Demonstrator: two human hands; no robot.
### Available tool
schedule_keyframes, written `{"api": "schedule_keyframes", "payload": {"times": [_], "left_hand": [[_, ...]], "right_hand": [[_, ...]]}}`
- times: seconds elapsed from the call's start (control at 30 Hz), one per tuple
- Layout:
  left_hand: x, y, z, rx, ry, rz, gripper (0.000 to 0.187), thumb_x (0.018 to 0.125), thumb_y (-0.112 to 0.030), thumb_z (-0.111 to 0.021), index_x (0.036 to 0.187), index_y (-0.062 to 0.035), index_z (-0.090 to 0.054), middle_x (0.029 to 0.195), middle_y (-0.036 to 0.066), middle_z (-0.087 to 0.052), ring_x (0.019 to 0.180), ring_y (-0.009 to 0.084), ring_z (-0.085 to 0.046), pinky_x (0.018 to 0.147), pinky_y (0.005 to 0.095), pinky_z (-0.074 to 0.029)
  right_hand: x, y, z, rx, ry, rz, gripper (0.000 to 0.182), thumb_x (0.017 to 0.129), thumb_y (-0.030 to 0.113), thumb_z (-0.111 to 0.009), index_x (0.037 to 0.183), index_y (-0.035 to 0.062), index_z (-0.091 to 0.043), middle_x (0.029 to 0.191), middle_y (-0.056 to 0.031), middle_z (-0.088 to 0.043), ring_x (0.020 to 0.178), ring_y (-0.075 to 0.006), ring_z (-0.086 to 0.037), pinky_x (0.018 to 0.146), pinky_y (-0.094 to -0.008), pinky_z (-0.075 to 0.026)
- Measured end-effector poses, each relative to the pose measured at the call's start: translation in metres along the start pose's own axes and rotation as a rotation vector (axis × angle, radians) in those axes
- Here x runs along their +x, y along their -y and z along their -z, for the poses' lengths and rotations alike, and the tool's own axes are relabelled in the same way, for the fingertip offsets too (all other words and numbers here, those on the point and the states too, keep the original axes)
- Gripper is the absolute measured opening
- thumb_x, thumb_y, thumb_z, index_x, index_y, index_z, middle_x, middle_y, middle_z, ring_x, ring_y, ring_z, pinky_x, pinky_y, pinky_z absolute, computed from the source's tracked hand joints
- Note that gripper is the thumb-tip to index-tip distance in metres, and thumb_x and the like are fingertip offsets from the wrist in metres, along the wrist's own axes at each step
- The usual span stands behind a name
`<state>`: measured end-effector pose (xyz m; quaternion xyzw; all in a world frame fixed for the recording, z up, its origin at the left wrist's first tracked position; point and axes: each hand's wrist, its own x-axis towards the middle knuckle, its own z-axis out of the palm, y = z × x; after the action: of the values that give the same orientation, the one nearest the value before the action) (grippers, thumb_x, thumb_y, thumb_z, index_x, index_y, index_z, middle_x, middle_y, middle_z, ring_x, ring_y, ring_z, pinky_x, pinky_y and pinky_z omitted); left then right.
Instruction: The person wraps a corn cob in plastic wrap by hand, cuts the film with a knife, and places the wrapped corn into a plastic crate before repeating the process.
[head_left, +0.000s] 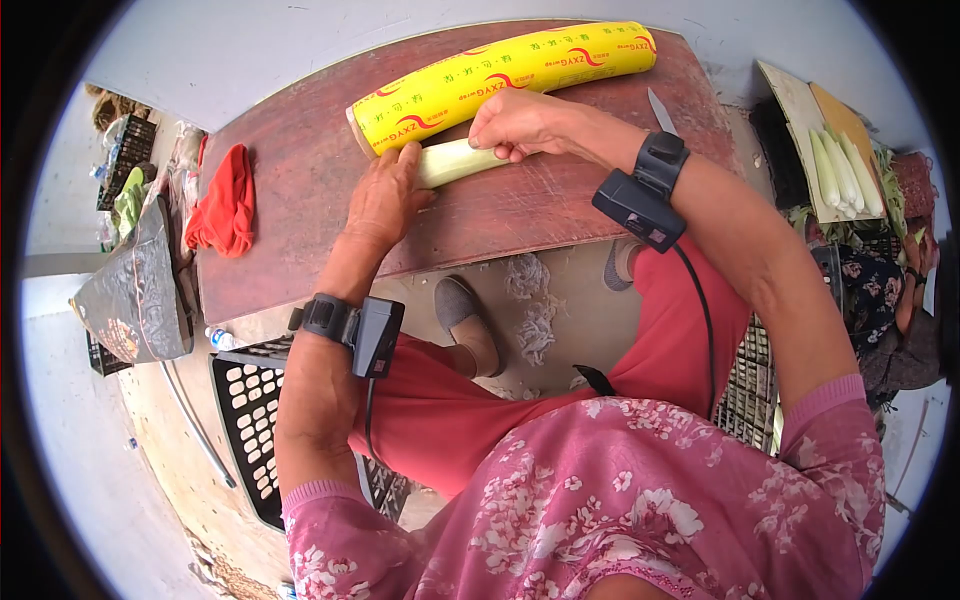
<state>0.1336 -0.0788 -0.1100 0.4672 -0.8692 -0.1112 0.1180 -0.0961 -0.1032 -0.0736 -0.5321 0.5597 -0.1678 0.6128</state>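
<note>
A pale green vegetable stalk (pixel 460 163) lies on the dark red tabletop, just in front of a long yellow roll of cling wrap (pixel 500 80). My left hand (pixel 388 193) grips the stalk's left end, its fingertips close to the roll. At the stalk's other end, my right hand (pixel 518 124) is closed, thumb and fingers pinched together over it. Whatever is in that pinch, perhaps thin film, is too fine to make out. The right hand covers part of the stalk.
A knife (pixel 660 110) lies at the table's right side, and a red cloth (pixel 225 205) at its left. Further right, several pale stalks (pixel 840 172) rest on a board. A black plastic crate (pixel 250 420) stands by my left leg. Another person's arm (pixel 908 300) shows at the far right.
</note>
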Motion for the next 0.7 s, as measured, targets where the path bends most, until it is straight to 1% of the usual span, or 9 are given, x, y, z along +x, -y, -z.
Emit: {"api": "schedule_keyframes", "payload": {"times": [0.1, 0.2, 0.3, 0.5, 0.7], "left_hand": [[0.000, -0.001, 0.001, 0.002, 0.001, 0.000, 0.060, 0.071, -0.014, -0.076, 0.123, -0.0062, -0.046, 0.110, 0.017, -0.057, 0.105, 0.0366, -0.055, 0.087, 0.0430, -0.047], [0.000, 0.000, 0.001, -0.002, -0.003, -0.001, 0.059, 0.072, -0.014, -0.075, 0.123, -0.0064, -0.046, 0.110, 0.017, -0.057, 0.105, 0.0366, -0.055, 0.087, 0.0431, -0.047], [-0.001, -0.001, 0.001, -0.006, 0.000, 0.001, 0.058, 0.072, -0.014, -0.075, 0.122, -0.0068, -0.046, 0.110, 0.018, -0.057, 0.105, 0.0367, -0.055, 0.087, 0.0432, -0.047], [0.000, -0.001, 0.001, -0.013, 0.009, 0.008, 0.057, 0.073, -0.014, -0.075, 0.121, -0.0073, -0.046, 0.110, 0.018, -0.057, 0.105, 0.0369, -0.055, 0.087, 0.0433, -0.046], [0.000, 0.001, -0.001, -0.012, -0.005, 0.002, 0.057, 0.072, -0.014, -0.075, 0.122, -0.0068, -0.047, 0.110, 0.018, -0.057, 0.105, 0.0372, -0.054, 0.088, 0.0433, -0.046]], "right_hand": [[-0.005, 0.007, -0.001, -0.116, 0.007, -0.016, 0.015, 0.084, 0.010, -0.063, 0.093, -0.0009, -0.062, 0.070, -0.0018, -0.054, 0.057, -0.0087, -0.049, 0.049, -0.0226, -0.042], [-0.003, 0.007, 0.000, -0.211, 0.003, -0.016, 0.012, 0.082, 0.011, -0.063, 0.088, 0.0005, -0.062, 0.067, -0.0007, -0.053, 0.055, -0.0080, -0.048, 0.048, -0.0220, -0.040], [0.002, 0.004, 0.001, -0.241, -0.004, -0.002, 0.011, 0.083, 0.013, -0.061, 0.084, 0.0015, -0.061, 0.066, -0.0009, -0.053, 0.054, -0.0078, -0.047, 0.047, -0.0218, -0.039], [0.006, 0.001, 0.016, -0.353, -0.112, 0.041, 0.014, 0.087, 0.015, -0.055, 0.079, 0.0038, -0.059, 0.064, -0.0007, -0.051, 0.053, -0.0078, -0.046, 0.047, -0.0226, -0.039], [-0.001, -0.007, 0.020, -0.225, -0.099, 0.062, 0.016, 0.091, 0.016, -0.053, 0.081, 0.0045, -0.058, 0.064, -0.0006, -0.050, 0.054, -0.0077, -0.046, 0.047, -0.0231, -0.040]]}}
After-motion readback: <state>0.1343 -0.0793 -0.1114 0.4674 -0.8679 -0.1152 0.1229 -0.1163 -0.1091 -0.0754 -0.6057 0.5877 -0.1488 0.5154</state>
